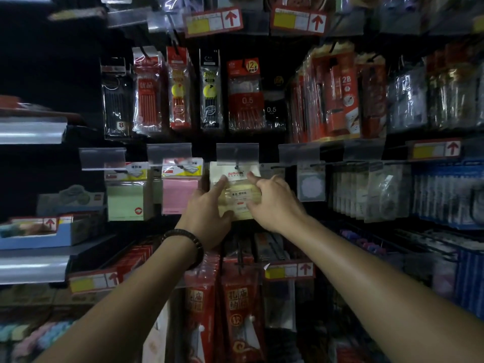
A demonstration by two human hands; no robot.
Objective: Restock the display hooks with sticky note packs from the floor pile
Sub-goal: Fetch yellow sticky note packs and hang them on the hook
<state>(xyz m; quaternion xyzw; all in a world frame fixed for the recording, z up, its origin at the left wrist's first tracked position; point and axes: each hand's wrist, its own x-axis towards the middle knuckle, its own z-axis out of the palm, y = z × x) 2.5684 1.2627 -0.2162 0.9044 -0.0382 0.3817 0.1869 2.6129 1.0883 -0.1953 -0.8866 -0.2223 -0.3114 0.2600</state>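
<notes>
You are standing in a stationery shop. Bagged pen packs (148, 90) and sticky note packs (180, 195) hang in crowded rows before you, clear plastic tag holders (237, 153) sit above them, and yellow price labels (213, 20) with red arrows mark the racks.

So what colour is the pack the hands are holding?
The sticky note pack is pale yellow; head view shows it.

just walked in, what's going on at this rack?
A person's left hand and right hand hold a clear-wrapped pale yellow sticky note pack at a black metal display hook, whose tip shows at the pack's hang hole. A pink pack and a green pack hang to its left.
</notes>
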